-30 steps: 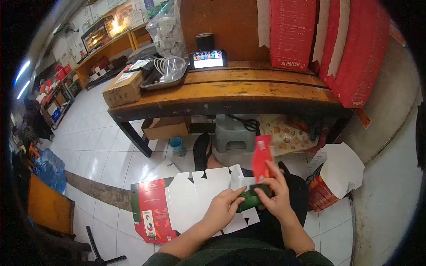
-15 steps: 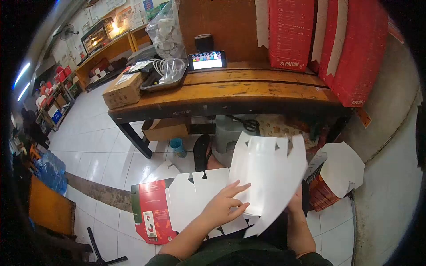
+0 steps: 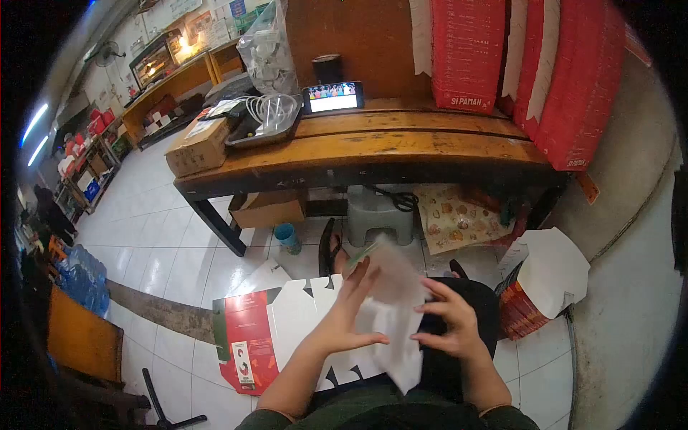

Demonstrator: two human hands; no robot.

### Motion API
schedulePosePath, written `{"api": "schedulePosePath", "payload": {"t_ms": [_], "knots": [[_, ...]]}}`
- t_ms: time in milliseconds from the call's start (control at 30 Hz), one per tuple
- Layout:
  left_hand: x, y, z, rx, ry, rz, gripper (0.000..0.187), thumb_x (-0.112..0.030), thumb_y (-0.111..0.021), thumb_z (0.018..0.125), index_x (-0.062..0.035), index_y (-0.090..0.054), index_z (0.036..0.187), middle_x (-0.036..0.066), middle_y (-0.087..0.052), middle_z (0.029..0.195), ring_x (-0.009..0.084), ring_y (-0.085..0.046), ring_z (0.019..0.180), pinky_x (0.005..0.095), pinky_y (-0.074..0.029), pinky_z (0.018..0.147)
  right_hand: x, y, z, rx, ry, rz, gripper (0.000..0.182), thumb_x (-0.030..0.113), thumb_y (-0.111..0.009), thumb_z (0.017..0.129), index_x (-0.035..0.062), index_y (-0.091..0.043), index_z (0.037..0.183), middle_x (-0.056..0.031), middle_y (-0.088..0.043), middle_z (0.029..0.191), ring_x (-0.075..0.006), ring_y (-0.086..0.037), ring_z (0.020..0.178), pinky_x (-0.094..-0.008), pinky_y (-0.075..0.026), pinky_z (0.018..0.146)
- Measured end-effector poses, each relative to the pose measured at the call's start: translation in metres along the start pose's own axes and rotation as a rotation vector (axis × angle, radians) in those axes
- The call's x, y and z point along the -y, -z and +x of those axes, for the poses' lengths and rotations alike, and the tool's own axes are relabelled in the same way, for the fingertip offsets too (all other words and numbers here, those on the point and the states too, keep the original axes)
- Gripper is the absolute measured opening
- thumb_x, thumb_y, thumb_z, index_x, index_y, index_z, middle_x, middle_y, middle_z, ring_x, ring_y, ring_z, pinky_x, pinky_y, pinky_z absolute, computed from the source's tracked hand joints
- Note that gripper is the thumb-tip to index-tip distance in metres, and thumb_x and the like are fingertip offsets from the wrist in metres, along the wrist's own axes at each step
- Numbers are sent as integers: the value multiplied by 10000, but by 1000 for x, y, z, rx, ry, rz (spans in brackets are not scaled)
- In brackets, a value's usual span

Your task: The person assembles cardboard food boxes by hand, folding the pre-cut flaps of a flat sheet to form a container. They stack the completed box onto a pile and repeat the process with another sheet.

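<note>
A white die-cut cardboard box blank [image 3: 395, 315] stands tilted and bent above my lap, smeared by motion. My left hand [image 3: 347, 312] is at its left side, fingers stretched and thumb spread across the card. At the right edge, my right hand [image 3: 451, 319] has curved fingers and thumb touching the card; how firmly they grip is blurred. Beneath my left arm lie more flat box blanks [image 3: 290, 326], white on top. A red and green printed panel [image 3: 251, 330] shows at their left end.
A stack of folded box blanks [image 3: 548, 276] stands at right. Ahead is a wooden bench [image 3: 416, 140] with a phone [image 3: 333, 98], a tray [image 3: 269, 129], a carton [image 3: 197, 147] and tall red box stacks [image 3: 469, 57]. Under it are a grey stool [image 3: 376, 215] and a blue cup [image 3: 287, 236].
The white box blank has swung lower and turned narrower between my hands. My right hand has come up from behind it to its right edge. My left hand has tilted upward.
</note>
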State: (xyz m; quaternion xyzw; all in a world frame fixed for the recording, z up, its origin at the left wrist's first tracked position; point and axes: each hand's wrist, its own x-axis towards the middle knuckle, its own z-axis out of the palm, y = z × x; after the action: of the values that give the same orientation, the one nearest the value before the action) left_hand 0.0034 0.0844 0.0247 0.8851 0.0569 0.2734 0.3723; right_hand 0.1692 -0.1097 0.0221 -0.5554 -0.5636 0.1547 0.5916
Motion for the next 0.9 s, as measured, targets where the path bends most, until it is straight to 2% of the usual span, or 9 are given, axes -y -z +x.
{"api": "schedulePosePath", "payload": {"t_ms": [100,133,267,367,467,500,567,767,900], "knots": [[3,-17,-17,-69,145,-1428,774,-262,-791,872,-111,-384,1513,150,-395,1559,311,-442,1397,489,-415,1107,13,-8,14,209,303,-435,613,82,-871,654,170,-683,1230,-153,-529,1470,-424,-447,1394,-517,-397,1141],[2,-15,-19,-222,571,-1473,545,-174,-677,967,-45,-453,1447,145,-509,1450,278,-533,1311,438,-465,1060,16,-11,12,247,300,-441,603,80,-865,678,161,-664,1241,-166,-531,1468,-420,-437,1405,-527,-384,1144],[-18,-11,-10,-272,463,-1379,299,-34,-571,1007,28,-549,1299,135,-650,1254,244,-636,1164,398,-503,1014,10,-18,4,115,193,137,548,52,-829,761,105,-603,1258,-234,-510,1473,-410,-403,1435,-546,-339,1159],[-15,-22,-14,-352,442,-1328,313,-47,-564,1003,-4,-558,1313,145,-666,1232,256,-656,1140,417,-530,1011,4,-41,-8,-170,42,729,525,75,-803,817,51,-563,1283,-295,-506,1449,-422,-450,1398,-504,-390,1122],[-13,-25,-18,-310,488,-1300,338,-26,-559,997,-10,-549,1334,144,-658,1250,265,-645,1162,427,-515,1029,3,-32,-2,-123,87,319,524,83,-800,822,71,-588,1301,-281,-493,1466,-405,-503,1358,-466,-447,1084],[-16,-26,-18,-297,461,-1277,340,-20,-572,993,-10,-549,1333,138,-651,1258,256,-637,1167,423,-515,1031,12,-23,-2,-84,137,-88,542,92,-820,799,81,-625,1305,-245,-508,1449,-375,-565,1285,-429,-486,1052],[-25,-28,-18,-272,406,-1231,347,-8,-597,986,-9,-548,1329,126,-638,1273,238,-622,1179,414,-514,1035,29,-28,4,-76,70,-399,559,77,-841,759,83,-659,1287,-209,-507,1431,-344,-593,1223,-390,-513,1019],[-14,-20,-28,-124,283,-1114,360,5,-542,1001,-19,-534,1361,134,-614,1327,268,-595,1229,464,-492,1064,25,-1,1,186,117,-323,568,23,-828,749,97,-679,1292,-193,-474,1445,-330,-578,1221,-419,-520,1034],[-31,-28,-29,-143,359,-1113,327,4,-544,1012,11,-546,1339,113,-622,1314,226,-587,1220,394,-498,1045,16,-12,-6,-77,176,-202,426,41,-841,743,90,-756,1157,-202,-539,1393,-318,-610,1220,-372,-587,953]]}}
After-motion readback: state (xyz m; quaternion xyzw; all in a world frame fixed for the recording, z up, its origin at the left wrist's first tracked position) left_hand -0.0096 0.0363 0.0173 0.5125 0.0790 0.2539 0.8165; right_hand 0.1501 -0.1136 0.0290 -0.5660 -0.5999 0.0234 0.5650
